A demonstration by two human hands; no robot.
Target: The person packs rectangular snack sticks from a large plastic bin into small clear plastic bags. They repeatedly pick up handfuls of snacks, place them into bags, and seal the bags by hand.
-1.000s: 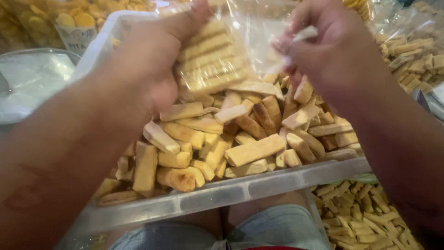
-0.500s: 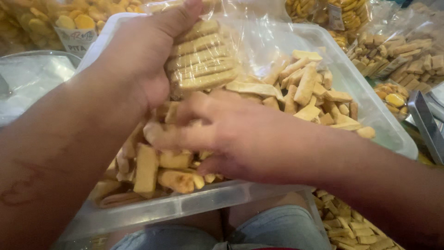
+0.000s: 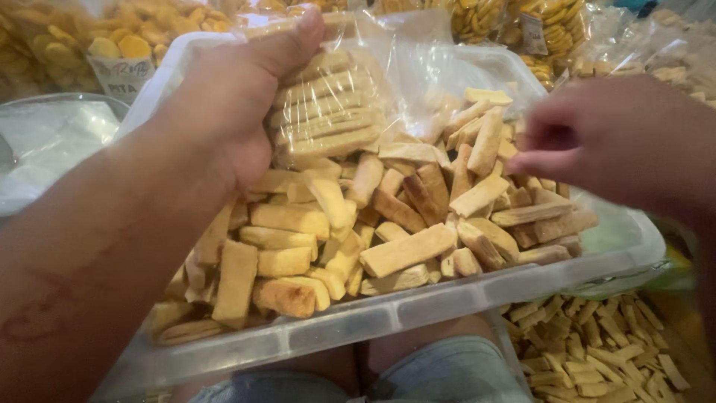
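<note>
Biscuit sticks, pale brown and oblong, are being kept in a loose heap inside a clear plastic tub, which is being rested across the person's lap. A clear plastic bag is being gripped by the left hand over the tub's far left part, with the thumb being pressed along the bag's top and the fingers being closed around its side. Several sticks are being held stacked flat, one above another, inside that bag. The right hand is being held over the tub's right edge, blurred, with its fingertips being pinched together just beside the upright sticks at the far right of the heap; whether a stick is being grasped between them cannot be told. More sticks of the same kind are being shown in another container below the tub's near right corner. Sealed packets of yellow snacks are being stacked beyond the tub's far edge.
</note>
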